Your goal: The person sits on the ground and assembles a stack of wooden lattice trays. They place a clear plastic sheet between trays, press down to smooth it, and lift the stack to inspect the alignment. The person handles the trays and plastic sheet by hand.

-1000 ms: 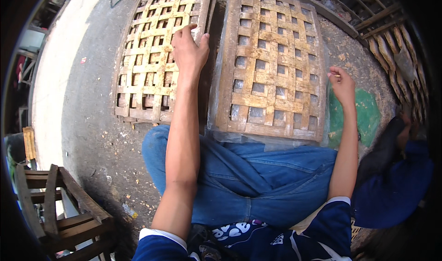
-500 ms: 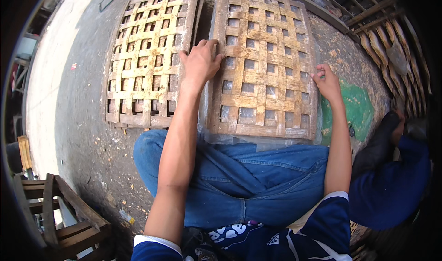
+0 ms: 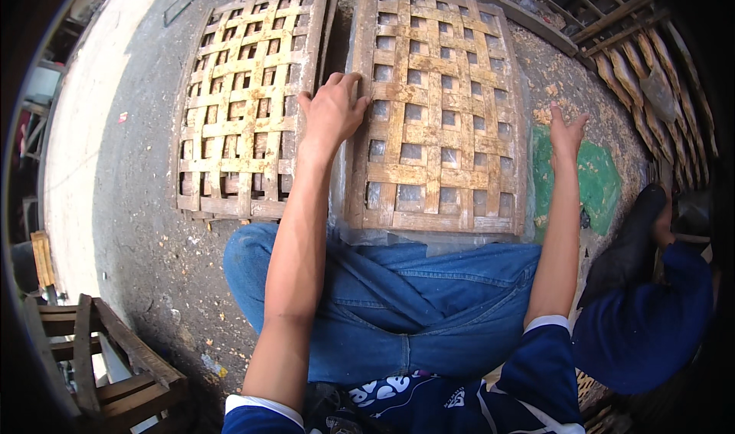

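Note:
Two wooden frames with woven strips lie side by side on the ground in front of my crossed legs. My left hand (image 3: 334, 111) rests with spread fingers at the inner edges of both, its fingertips by the left side of the right lattice panel (image 3: 429, 155). Its thumb points at the left lattice panel (image 3: 245, 116), whose inner side stands over a dark gap. Clear plastic sheeting shows beneath the right panel and through its holes. Off the right panel's right side, my right hand (image 3: 566, 134) hovers with fingers apart and nothing in it, above a green sheet (image 3: 593, 177).
At lower left stands a slatted wooden crate (image 3: 130, 373). Several stacked wavy-edged panels (image 3: 651, 89) lean at the far right. Another person in a dark blue top (image 3: 639, 319) sits close on my right. Wood chips lie scattered on the floor.
My right hand has moved right, away from the right panel's edge, and its fingers have spread. My left hand has stayed nearly in place.

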`<state>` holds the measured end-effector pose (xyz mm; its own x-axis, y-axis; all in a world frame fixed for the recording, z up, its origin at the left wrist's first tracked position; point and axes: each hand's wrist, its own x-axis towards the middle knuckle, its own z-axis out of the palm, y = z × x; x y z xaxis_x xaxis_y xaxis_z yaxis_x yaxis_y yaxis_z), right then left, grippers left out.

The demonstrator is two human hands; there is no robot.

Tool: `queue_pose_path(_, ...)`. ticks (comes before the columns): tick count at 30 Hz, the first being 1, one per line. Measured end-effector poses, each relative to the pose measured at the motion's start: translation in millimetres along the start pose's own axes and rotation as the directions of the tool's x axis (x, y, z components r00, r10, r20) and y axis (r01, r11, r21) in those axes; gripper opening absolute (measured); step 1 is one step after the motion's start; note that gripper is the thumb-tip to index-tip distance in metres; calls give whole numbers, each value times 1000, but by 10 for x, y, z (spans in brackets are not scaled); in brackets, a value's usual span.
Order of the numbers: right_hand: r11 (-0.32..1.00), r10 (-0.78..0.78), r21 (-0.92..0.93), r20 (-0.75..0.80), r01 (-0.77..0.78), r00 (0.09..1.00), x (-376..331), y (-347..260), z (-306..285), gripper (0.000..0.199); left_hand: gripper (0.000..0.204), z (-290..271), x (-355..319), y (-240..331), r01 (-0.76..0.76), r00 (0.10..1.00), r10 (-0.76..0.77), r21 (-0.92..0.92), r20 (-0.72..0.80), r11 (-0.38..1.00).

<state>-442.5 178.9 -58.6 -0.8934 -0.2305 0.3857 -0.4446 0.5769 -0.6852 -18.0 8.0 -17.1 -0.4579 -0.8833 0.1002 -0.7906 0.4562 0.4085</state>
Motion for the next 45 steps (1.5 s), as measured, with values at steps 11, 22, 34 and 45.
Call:
queue_pose_path(11, 967, -244, 55, 498, 250, 832, -212, -399, -173, 52, 44, 9, 11, -17, 9, 1000, -9, 16, 16, 1000)
queue_pose_path(22, 937, -293, 44, 634, 345, 716, -391, -428, -132, 43, 43, -5, -27, -40, 12, 1000, -12, -1, 3, 1000)
queue_pose_path(34, 960, -271, 60, 436, 272, 858, -545, -428, 11, 25, 43, -4, -19, -35, 1, 1000, -1, -20, 13, 1000)
queue_pose_path(45, 792, -426, -174, 529, 585, 734, -657, -636, -121, 31, 43, -15, -32, -33, 4, 1000, -4, 14, 19, 1000)
